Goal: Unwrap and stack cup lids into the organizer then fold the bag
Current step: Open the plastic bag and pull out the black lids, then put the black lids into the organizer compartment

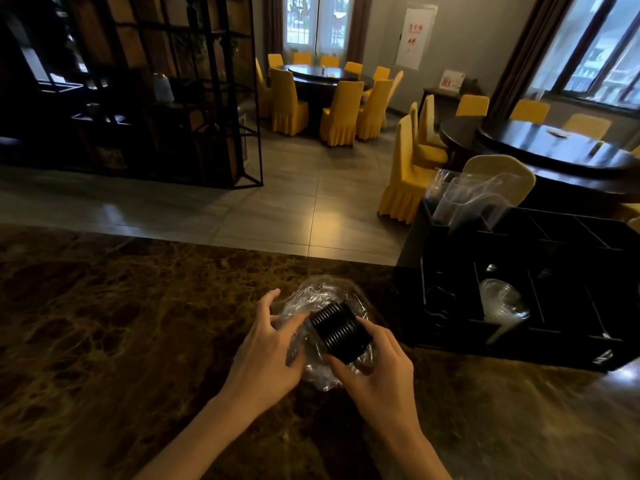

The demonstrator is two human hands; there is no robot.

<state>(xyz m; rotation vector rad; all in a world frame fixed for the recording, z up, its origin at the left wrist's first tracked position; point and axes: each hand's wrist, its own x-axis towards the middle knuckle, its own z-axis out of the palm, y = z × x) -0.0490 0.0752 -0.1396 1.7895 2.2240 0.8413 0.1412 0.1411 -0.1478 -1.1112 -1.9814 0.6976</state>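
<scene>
Here the right hand grips the lids while the left hand pinches the bag, probably to peel it off.

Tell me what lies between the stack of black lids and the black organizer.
In the head view, only crumpled clear bag and bare marble counter separate the lid stack from the organizer.

You see a counter of dark brown marble, veined in gold. On it, just left of the black organizer, the ribbed stack of lids is black and its bag is clear. Beyond the organizer, the chair covers are yellow around dark tables.
</scene>
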